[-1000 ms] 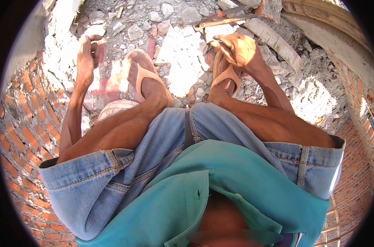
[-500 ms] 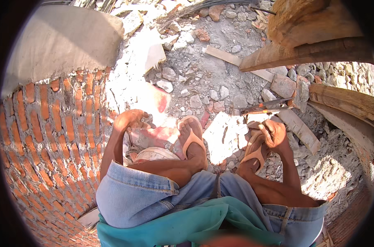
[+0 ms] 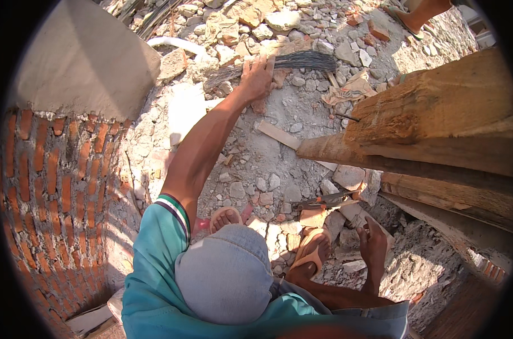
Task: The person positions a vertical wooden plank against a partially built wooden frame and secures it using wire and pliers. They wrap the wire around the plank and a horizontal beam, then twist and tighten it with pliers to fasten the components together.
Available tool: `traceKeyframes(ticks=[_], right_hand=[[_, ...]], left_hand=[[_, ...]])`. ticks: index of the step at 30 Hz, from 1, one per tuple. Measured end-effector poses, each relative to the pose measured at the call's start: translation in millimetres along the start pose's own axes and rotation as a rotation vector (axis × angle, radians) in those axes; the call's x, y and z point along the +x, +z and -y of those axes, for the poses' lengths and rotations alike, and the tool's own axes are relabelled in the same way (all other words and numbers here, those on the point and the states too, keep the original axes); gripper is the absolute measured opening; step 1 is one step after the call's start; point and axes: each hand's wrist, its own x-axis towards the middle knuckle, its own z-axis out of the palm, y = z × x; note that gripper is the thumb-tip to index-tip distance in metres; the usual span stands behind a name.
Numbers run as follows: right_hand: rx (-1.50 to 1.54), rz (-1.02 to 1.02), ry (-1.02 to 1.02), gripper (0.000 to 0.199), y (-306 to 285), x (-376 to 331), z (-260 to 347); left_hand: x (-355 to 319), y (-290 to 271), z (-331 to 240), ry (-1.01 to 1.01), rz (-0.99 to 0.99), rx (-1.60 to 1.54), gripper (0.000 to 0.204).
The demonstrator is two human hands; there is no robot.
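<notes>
My left hand (image 3: pixel 258 80) reaches far forward over the rubble. Its stretched fingers lie on a bundle of thin dark wires (image 3: pixel 304 60), not wrapped round it. Lower right, my right hand (image 3: pixel 373 244) hovers beside my sandalled foot, over a pale board (image 3: pixel 355 216). Its fingers are bent a little and apart, with nothing visible in them. Just in front of that foot lies a dark hand tool with orange parts (image 3: pixel 327 200), resembling pincers. My other sandal (image 3: pixel 226 217) is partly covered by my knee.
A brick wall (image 3: pixel 59 192) with a smooth grey block (image 3: pixel 84 56) above it stands at left. Thick timbers (image 3: pixel 437 121) jut in from the right. Broken stones (image 3: pixel 283 20) cover the ground. Another person's foot (image 3: pixel 406 22) shows at upper right.
My left hand has gone from beside my left foot to the wire bundle ahead. My right hand has left my right foot and moved off to its right. The view has shifted forward.
</notes>
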Motion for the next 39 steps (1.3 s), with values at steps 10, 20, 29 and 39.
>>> traceKeyframes(ticks=[10,20,29,39], right_hand=[[0.336,0.077,-0.22,0.034,21.2,5.8,51.4],[1.166,0.441,-0.246,0.059,52.4,54.9,152.1],[1.404,0.489,0.13,0.048,82.9,49.4,190.2],[1.379,0.163,0.21,0.024,64.7,51.6,146.7]], left_hand=[[-34.7,-125.2,45.3,-0.16,0.357,0.027,0.018],[-241.3,-312.4,68.7,-0.176,0.555,0.28,0.02],[-248.2,-269.6,17.3,-0.079,0.605,0.001,0.022],[-200.9,-241.7,-20.1,0.042,0.655,0.081,0.018]])
